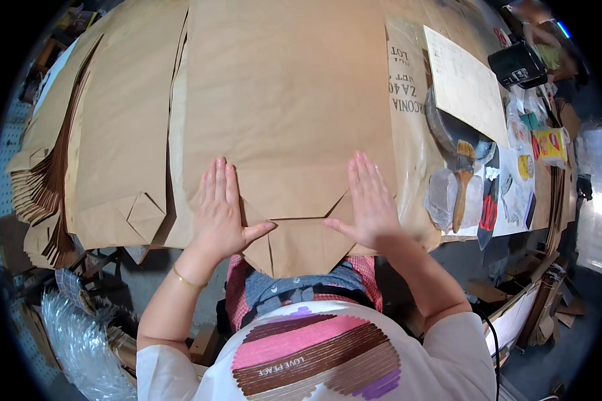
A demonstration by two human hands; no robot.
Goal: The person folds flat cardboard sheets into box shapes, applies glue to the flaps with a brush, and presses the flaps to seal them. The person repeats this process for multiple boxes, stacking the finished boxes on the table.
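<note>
A large brown kraft paper bag (287,100) lies flat in front of me, its folded bottom end pointing toward my body. My left hand (222,204) rests palm down on the left side of that fold, fingers stretched forward and thumb pointing inward. On the right side my right hand (368,206) lies flat in the same way. Between the thumbs runs the crease, and the near flap (301,244) reaches past the table edge over my lap. Neither hand grips anything.
Left of the bag lie another folded paper bag (124,134) and a fanned stack of bags (40,184). To the right are a brush (463,180), red-handled scissors (489,207), a round basin (441,123) under a pale board (465,80), and a black container (517,65). Clear plastic (80,347) sits at lower left.
</note>
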